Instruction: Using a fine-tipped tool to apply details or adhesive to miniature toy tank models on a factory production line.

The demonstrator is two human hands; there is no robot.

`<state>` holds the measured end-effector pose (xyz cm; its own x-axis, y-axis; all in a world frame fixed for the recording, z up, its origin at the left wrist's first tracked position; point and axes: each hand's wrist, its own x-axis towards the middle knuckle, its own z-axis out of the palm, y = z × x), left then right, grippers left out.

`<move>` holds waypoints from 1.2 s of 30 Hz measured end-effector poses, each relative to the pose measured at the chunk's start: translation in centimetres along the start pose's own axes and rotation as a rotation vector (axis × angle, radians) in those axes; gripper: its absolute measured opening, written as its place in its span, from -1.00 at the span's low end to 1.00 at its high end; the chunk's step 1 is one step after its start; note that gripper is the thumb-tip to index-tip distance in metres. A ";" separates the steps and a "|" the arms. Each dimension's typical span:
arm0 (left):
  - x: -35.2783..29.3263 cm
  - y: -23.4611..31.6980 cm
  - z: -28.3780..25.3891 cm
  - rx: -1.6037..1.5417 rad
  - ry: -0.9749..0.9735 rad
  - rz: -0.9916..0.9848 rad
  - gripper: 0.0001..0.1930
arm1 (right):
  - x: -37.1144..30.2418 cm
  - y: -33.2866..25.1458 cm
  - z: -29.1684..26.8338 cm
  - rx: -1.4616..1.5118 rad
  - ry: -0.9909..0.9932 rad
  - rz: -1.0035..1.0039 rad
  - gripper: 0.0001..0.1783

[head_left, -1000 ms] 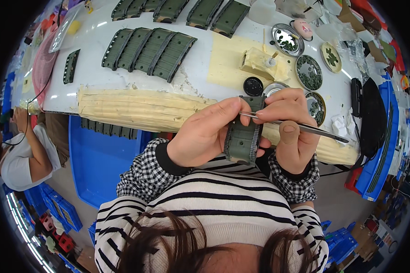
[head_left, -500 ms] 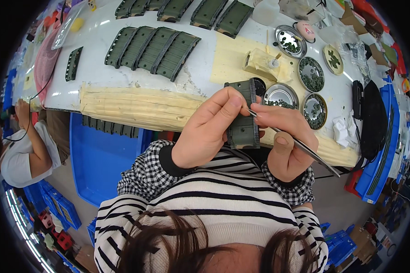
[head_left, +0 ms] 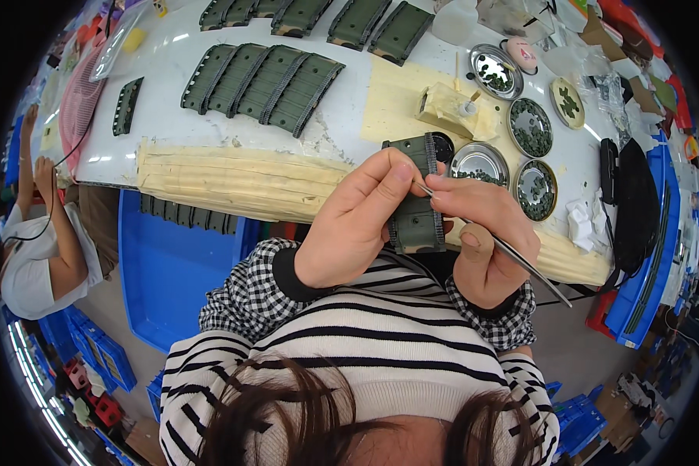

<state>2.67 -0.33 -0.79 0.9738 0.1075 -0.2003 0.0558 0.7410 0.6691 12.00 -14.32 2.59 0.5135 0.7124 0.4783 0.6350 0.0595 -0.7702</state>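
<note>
Landmark: tan padded strip (head_left: 233, 180) along the near edge of the white table (head_left: 159, 78); all places below are given from it.
Green panel (head_left: 418, 225): held over the right half of the strip, its lower end toward the person; dark ribbed edging lines its right side; the left side is partly covered by fingers.
Left hand (head_left: 346, 229): over the middle of the strip; nearly closed, thumb and forefinger drawn together, gripping the green panel at its left side; the fingers behind are mostly hidden.
Right hand (head_left: 489, 237): over the right part of the strip; fingers curled in a close pinch on the metal tweezers (head_left: 524, 266).
Tweezers: slanting from the left fingertips, under the right hand, to a far end past the strip's near side; contact between tip and panel cannot be told.
Dishes: beyond the strip's right part; a shiny dish (head_left: 474, 155) is nearest the panel, others stand behind and beside it, with small dark green pieces inside.
Wrapped block (head_left: 443, 109): beyond the strip, left of the dishes.
Joined panels (head_left: 260, 89): green, ribbed, beyond the strip's left half; a narrow dark piece (head_left: 126, 107) lies farther left.
Blue tray (head_left: 159, 295): below the strip's left half, on the person's side.
</note>
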 end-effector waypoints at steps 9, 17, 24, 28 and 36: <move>-0.6 2.4 0.2 0.041 0.044 0.007 -0.53 | -0.6 2.2 -0.1 0.107 0.224 0.197 -0.79; -0.9 3.2 -1.0 0.119 0.079 0.147 -0.40 | -1.1 4.9 0.2 -0.267 0.173 0.216 -0.84; -0.8 2.8 -1.2 0.092 0.107 0.150 -0.39 | -1.1 5.5 0.2 -0.320 0.128 0.180 -0.80; -0.8 2.9 -1.3 0.089 0.104 0.142 -0.40 | -1.1 5.3 0.5 -0.293 0.192 0.222 -0.87; -0.8 3.0 -1.0 0.068 0.135 0.141 -0.41 | -0.7 2.0 -0.5 -0.236 0.180 0.121 -0.85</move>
<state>1.84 2.47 0.69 0.9349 0.2981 -0.1926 -0.0595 0.6667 0.7430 13.22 -15.04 0.89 0.6737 0.5682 0.4726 0.6689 -0.1971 -0.7167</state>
